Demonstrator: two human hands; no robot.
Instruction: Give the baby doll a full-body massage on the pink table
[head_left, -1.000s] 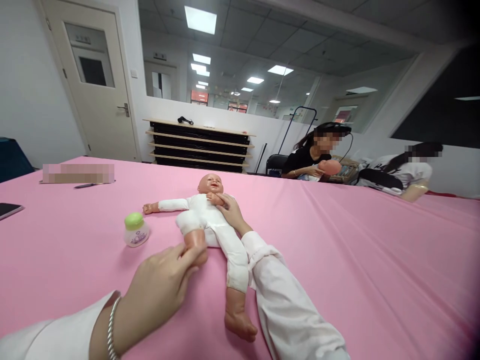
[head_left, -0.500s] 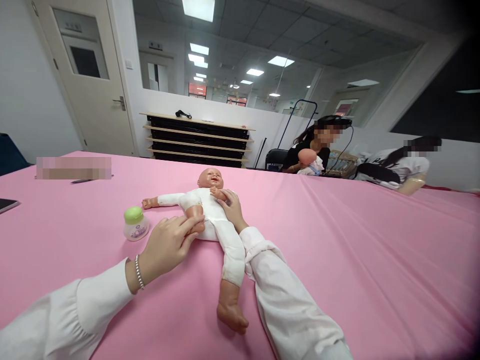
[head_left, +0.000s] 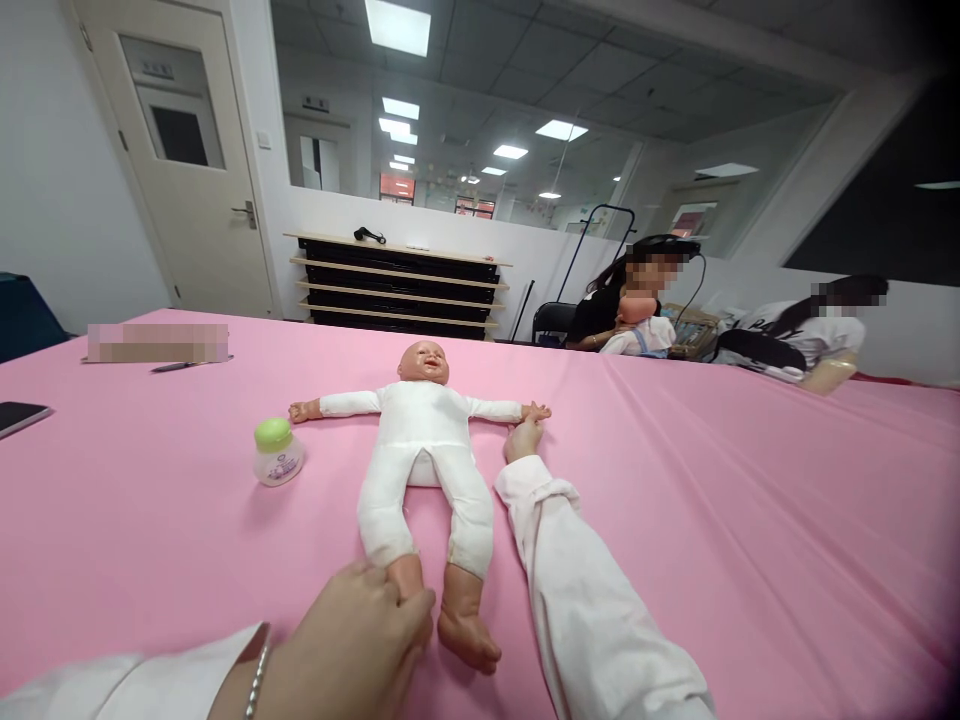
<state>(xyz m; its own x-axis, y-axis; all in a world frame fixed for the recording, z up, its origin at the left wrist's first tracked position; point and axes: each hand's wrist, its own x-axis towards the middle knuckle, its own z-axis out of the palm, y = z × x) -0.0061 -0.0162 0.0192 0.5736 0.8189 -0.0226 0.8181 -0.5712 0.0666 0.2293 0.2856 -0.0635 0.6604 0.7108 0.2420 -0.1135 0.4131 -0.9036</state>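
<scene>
Right of the jar on the tabletop, the doll now has its folded arm and leg straightened, fingers of left hand grasping its ankle and right hand its wrist, apparently undoing the bend.

"What colour is the doll mid-frame?"
"White cloth body, tan-brown head and feet."
"And the jar, left of centre?"
"Light green lid, pale translucent body, purplish print."
"The cloth across the lower frame?"
"Pink."
"Those sleeves along the bottom?"
"White, both. The bracelet at lower left is silver, ridged in pattern."
"The door, upper left?"
"Cream, with a grey pane."
</scene>
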